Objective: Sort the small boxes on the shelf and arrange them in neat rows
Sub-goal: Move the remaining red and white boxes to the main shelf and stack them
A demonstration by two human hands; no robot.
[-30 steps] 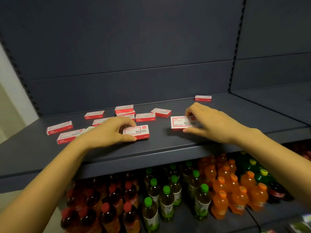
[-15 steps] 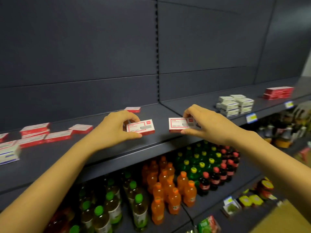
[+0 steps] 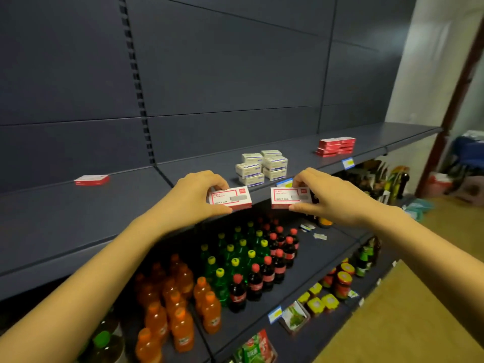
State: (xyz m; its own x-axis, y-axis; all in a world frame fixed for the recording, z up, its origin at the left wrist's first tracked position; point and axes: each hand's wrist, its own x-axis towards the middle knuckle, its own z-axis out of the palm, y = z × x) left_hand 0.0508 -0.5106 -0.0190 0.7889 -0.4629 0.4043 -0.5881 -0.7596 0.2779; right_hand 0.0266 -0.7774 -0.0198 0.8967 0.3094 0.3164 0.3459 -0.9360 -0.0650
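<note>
Left hand (image 3: 193,197): partly closed; fingers curled over the far long side of a box, thumb under the near side. It grips the left box.
Left box (image 3: 230,197): small red-and-white carton, printed face up, sticking out from the left fingertips toward the right hand.
Right hand (image 3: 330,197): partly closed; fingers over the far edge and thumb along the near edge of a second carton. It grips the right box.
Right box (image 3: 290,197): same red-and-white type, printed face up, sticking out from the right fingertips toward the left hand.
Box spacing: short ends face each other across a narrow gap; the boxes do not touch.
Shelf (image 3: 78,221): dark grey board running beyond and to the left of the left hand. Both boxes sit at its front edge; whether they touch it cannot be determined.
Lone red box (image 3: 91,180): flat on the shelf, well to the left of the left hand, near the back panel.
White boxes (image 3: 262,167): stacked block on the shelf, just beyond the gap between the two hands.
Red stack (image 3: 336,146): on the shelf, beyond and right of the right hand, well apart from it.
Price label (image 3: 284,182): on the shelf edge, just beyond the right fingertips.
Orange bottles (image 3: 178,310): lower shelf, beneath the left forearm.
Green bottles (image 3: 235,258): lower shelf, below the gap between the hands.
Dark bottles (image 3: 269,268): red-capped, beside the green bottles, toward the right hand's side.
Jars (image 3: 343,281): lower shelf, beneath the right forearm.
</note>
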